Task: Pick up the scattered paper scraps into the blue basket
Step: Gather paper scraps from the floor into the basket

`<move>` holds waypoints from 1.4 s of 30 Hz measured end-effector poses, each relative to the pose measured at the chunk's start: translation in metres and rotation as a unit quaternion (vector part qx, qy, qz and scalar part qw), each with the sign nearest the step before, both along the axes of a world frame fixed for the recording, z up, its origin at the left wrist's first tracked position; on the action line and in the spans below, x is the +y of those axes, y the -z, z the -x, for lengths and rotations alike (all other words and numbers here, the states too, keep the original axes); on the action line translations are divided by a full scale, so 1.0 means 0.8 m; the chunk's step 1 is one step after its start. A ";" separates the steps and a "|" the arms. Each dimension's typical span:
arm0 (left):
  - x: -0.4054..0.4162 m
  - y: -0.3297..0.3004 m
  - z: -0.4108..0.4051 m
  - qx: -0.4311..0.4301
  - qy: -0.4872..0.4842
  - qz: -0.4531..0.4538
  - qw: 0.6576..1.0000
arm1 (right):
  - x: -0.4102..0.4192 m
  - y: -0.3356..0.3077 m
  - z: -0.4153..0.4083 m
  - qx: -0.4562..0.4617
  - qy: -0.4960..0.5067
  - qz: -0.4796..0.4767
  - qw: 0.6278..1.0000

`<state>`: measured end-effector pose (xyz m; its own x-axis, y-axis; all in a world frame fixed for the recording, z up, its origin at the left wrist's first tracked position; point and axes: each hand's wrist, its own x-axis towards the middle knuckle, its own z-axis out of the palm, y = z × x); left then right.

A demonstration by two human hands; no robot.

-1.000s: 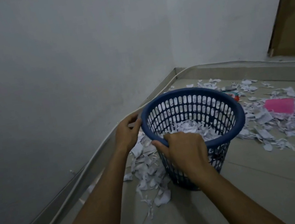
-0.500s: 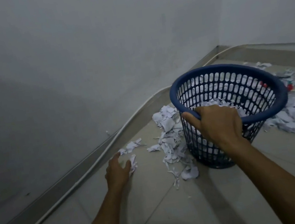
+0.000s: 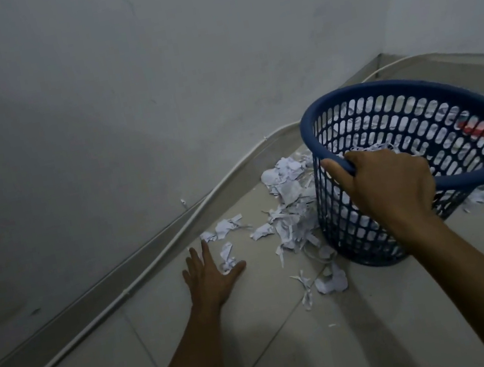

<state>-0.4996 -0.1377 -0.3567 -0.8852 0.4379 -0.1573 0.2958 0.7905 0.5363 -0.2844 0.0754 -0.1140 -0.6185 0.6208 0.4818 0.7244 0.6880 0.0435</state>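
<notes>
The right hand (image 3: 391, 186) grips the near rim of the blue basket (image 3: 465, 176), fingers curled over the edge and thumb outside against the lattice wall; the basket stands on the tiled floor (image 3: 296, 351), tipped a little toward the person, with white scraps already lying inside it. The left hand (image 3: 210, 274) lies low over the floor with its fingers spread and straight, holding nothing — its thumb and forefinger frame a small paper scrap (image 3: 227, 257) just beside them. More scraps (image 3: 290, 207) trail from there to a thicker heap against the basket's foot, and a blurred spread shows beyond the basket on the right. A white cable (image 3: 152, 268) runs along the base of the wall (image 3: 152, 86). The step in hand looks to be gathering the outlying scraps nearest the wall. The next move likely calls for closing the fingers around those few loose pieces — thin and flat on tile, so sweeping them together may work better than pinching — then carrying them over the rim.
</notes>
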 end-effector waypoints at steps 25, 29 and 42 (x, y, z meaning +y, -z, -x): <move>0.106 0.040 0.062 0.272 0.085 0.070 0.956 | 0.005 -0.002 0.035 -0.020 0.045 -0.014 0.999; 0.115 0.041 0.061 0.275 0.108 0.070 0.953 | 0.005 -0.001 0.033 -0.014 0.042 -0.011 0.999; 0.088 0.020 0.012 0.078 0.019 -0.118 0.990 | 0.008 0.001 0.026 -0.001 0.030 -0.018 0.999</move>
